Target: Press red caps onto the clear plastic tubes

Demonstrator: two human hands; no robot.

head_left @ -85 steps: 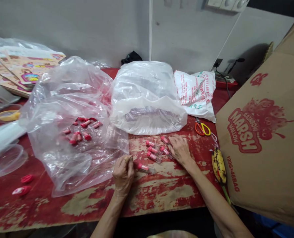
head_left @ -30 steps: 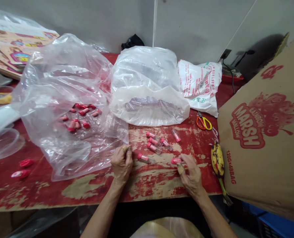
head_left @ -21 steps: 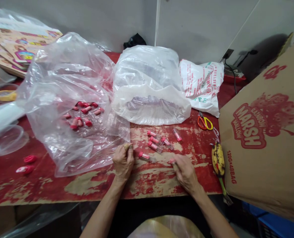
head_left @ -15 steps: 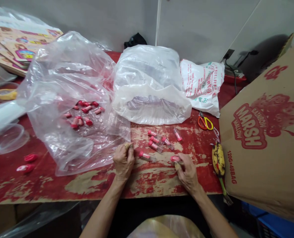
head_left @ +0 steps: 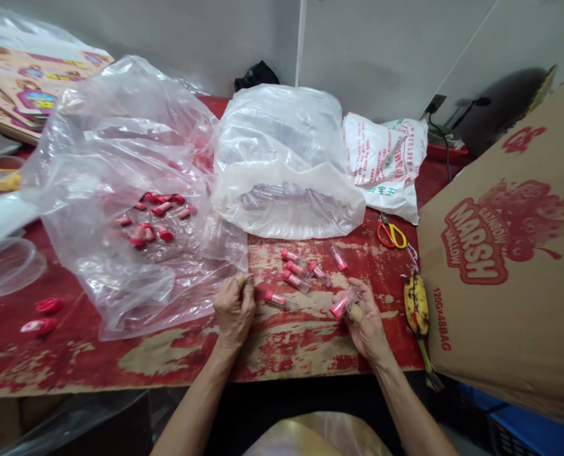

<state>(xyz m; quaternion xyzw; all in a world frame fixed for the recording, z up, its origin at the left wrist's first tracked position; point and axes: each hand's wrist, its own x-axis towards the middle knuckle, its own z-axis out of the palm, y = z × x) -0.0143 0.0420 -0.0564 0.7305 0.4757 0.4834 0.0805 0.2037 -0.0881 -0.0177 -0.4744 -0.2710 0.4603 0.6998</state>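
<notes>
My right hand (head_left: 368, 326) holds a small clear tube with a red end (head_left: 340, 307) between thumb and fingers, tilted over the table. My left hand (head_left: 233, 310) rests closed on the table beside the edge of a clear plastic bag (head_left: 139, 291); whatever its fingers may hold is hidden. Between my hands lies another red-ended tube (head_left: 280, 300). Several more such tubes (head_left: 296, 280) are scattered just beyond it, with one apart (head_left: 339, 258) at their right. Inside the clear bag show several small red pieces (head_left: 163, 208).
A white bag of clear tubes (head_left: 289, 221) stands at the back, beside a printed white sack (head_left: 386, 164). Scissors (head_left: 392, 234) and a spotted banana (head_left: 416, 304) lie near a large cardboard box (head_left: 505, 316) on the right. Two red pieces (head_left: 42, 325) sit far left.
My right hand has turned its palm up and lifted the tube, which now shows more of its length. My left hand stays closed in nearly the same place.
</notes>
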